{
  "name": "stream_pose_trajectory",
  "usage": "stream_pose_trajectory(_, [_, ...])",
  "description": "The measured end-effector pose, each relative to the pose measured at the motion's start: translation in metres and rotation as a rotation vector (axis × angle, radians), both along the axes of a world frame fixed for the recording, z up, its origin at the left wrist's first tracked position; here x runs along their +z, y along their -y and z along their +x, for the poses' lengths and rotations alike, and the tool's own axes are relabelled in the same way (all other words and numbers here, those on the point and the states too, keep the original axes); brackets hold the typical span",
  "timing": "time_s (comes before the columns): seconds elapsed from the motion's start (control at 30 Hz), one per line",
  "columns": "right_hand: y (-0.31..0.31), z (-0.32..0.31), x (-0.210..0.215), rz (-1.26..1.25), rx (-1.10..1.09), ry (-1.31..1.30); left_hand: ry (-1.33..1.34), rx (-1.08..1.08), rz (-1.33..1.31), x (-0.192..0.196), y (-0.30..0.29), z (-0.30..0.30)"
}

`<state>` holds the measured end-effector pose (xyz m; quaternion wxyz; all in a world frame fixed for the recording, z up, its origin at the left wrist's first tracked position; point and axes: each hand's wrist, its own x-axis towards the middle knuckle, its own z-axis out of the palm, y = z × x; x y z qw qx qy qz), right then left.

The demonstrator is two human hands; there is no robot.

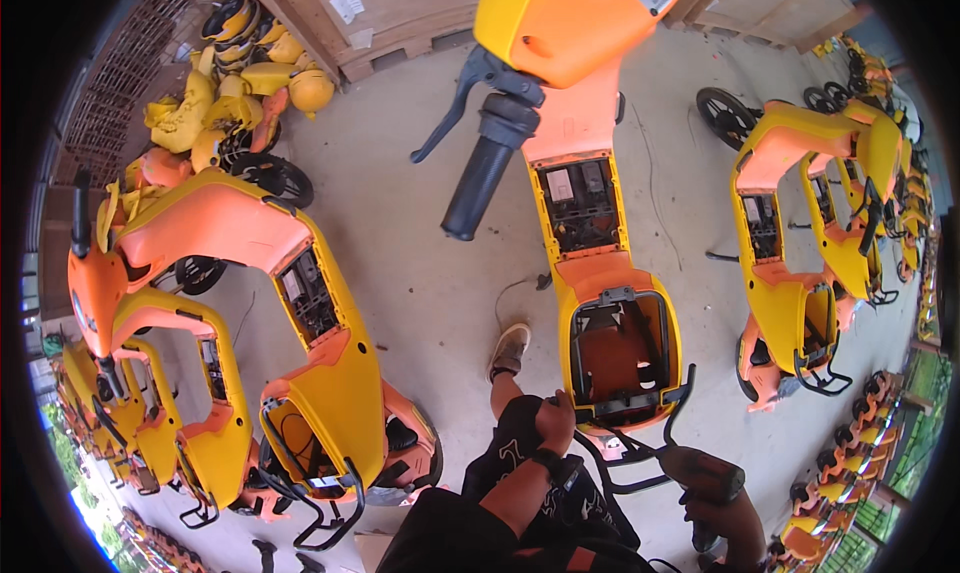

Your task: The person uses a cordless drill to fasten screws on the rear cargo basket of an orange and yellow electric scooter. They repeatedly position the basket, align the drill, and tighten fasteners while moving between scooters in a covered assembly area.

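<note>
In front of me stands a yellow and orange scooter (657, 318) with no seat, its rear compartment open and a black rear rack (640, 487) at the near end. My left hand (556, 421) is closed beside the near left corner of the scooter's rear body; whatever its fingers hold, if anything, is hidden. A dark watch (566, 470) is on that wrist. To the right of the rack, my right hand (722, 518) grips a cordless drill (705, 473). The drill's body points left toward the rack, and its tip is hard to make out.
Similar scooters (350, 393) stand in a row on the left and more scooters (785, 233) on the right. Loose yellow and orange panels (215, 113) and helmets are heaped at the far left. Wooden crates (400, 13) stand at the back. A thin cable lies on the floor.
</note>
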<state>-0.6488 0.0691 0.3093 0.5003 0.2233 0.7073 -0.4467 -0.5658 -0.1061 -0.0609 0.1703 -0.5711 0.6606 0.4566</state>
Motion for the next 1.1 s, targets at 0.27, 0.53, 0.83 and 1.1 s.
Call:
stream_pose_trajectory(0.27, [0.014,0.002,0.005,0.06,-0.044,0.037,0.052,-0.03,-0.01,-0.011,-0.005,0.028])
stream_pose_trajectory(0.53, [-0.045,0.028,-0.003,0.026,-0.064,-0.02,0.091,-0.066,0.065,0.0,-0.022,0.032])
stream_pose_trajectory(0.83, [-0.095,0.032,0.016,0.006,-0.199,-0.128,0.123,-0.183,0.008,0.028,-0.078,0.002])
stream_pose_trajectory(1.1, [-0.114,0.044,0.021,0.027,-0.242,-0.153,-0.155,-0.034,-0.048,-0.014,-0.111,0.022])
